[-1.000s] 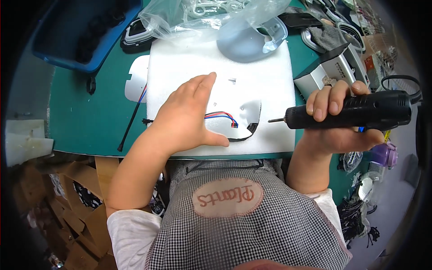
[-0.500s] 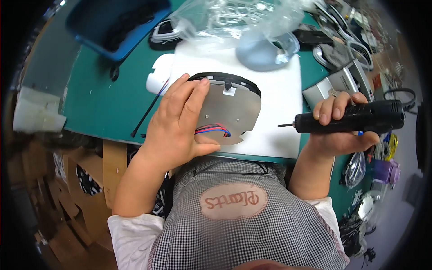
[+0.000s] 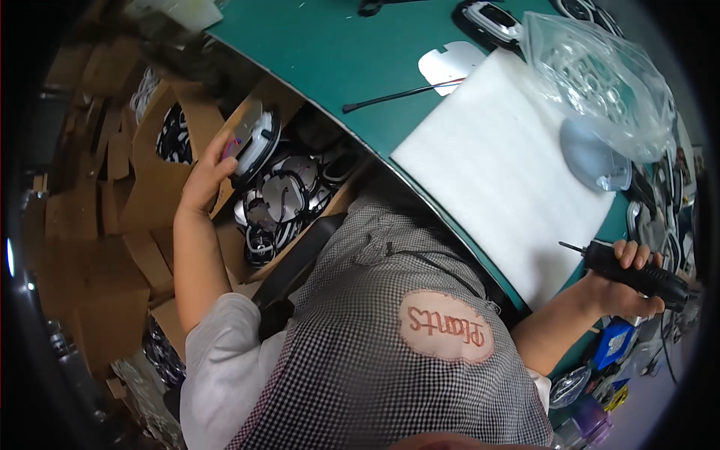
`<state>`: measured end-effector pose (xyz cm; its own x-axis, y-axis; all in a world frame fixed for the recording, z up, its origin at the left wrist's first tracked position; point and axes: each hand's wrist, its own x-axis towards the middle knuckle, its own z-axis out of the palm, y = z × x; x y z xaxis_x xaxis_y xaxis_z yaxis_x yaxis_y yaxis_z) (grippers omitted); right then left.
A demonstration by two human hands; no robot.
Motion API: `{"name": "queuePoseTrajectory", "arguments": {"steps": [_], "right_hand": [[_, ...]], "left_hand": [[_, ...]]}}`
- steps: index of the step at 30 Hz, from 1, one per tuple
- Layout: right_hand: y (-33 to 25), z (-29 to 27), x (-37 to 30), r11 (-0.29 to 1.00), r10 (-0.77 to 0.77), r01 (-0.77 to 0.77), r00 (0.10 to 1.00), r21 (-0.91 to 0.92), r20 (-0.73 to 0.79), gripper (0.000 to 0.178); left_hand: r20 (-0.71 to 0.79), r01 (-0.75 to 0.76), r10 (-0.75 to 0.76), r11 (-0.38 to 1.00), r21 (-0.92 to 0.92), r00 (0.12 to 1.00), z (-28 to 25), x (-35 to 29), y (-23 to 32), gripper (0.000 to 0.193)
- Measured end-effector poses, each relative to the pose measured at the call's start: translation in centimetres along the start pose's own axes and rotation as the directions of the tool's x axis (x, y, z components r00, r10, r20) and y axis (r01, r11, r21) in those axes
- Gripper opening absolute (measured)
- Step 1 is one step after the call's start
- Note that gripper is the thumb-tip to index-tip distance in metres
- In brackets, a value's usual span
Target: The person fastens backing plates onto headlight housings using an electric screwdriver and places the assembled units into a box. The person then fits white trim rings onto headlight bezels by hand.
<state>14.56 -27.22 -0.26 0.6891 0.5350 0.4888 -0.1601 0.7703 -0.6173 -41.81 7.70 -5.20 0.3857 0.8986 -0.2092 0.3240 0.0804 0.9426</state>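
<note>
My left hand (image 3: 204,178) is closed on the edge of a rounded device (image 3: 261,150) with a black and white rim. Part of its metal plate and a few coloured wires show by my fingers. The device is tilted above an open cardboard box (image 3: 341,201) beside the table, where several similar silver-plated units (image 3: 285,196) lie piled. Over the table's right side, my right hand (image 3: 626,289) grips a black electric screwdriver (image 3: 604,261), its thin bit pointing left toward a white foam sheet (image 3: 487,165).
On the green table (image 3: 330,52) lie a white plate-like part (image 3: 442,64), a black cable (image 3: 390,97) and a pale blue curved shell (image 3: 592,154). A clear bag (image 3: 600,90) of rings sits behind the foam. More cardboard boxes (image 3: 90,262) stand at the left.
My left hand has carried the device off the foam sheet, leftward over the box. The view has turned toward the left. The screwdriver stays in my right hand.
</note>
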Motion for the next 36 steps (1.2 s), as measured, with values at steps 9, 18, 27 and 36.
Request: {"name": "queuePoseTrajectory", "arguments": {"steps": [9, 18, 27, 36], "right_hand": [[-0.1, -2.2, 0.1, 0.996, 0.08, -0.075, 0.991, 0.05, -0.105, 0.065], [1.3, -1.0, -0.6, 0.999, 0.028, -0.031, 0.991, -0.017, -0.134, 0.069], [3.2, 0.0, -0.8, 0.99, 0.032, -0.089, 0.897, -0.109, -0.441, 0.071], [5.2, -0.3, -1.1, 0.979, 0.098, -0.175, 0.848, -0.101, -0.521, 0.067]], "left_hand": [[-0.047, 0.558, -0.558, 0.814, 0.165, 0.828, 3.2, 6.0, -14.6, 0.087], [-0.523, 0.303, 0.03, 0.787, 0.537, 0.852, 0.8, 10.5, -12.2, 0.086], [-0.478, -0.499, 0.563, 0.824, 0.267, 0.674, 11.9, 11.9, 8.6, 0.029], [0.454, -0.858, 0.776, 0.209, 0.47, 0.438, 28.3, 18.4, 20.6, 0.021]]}}
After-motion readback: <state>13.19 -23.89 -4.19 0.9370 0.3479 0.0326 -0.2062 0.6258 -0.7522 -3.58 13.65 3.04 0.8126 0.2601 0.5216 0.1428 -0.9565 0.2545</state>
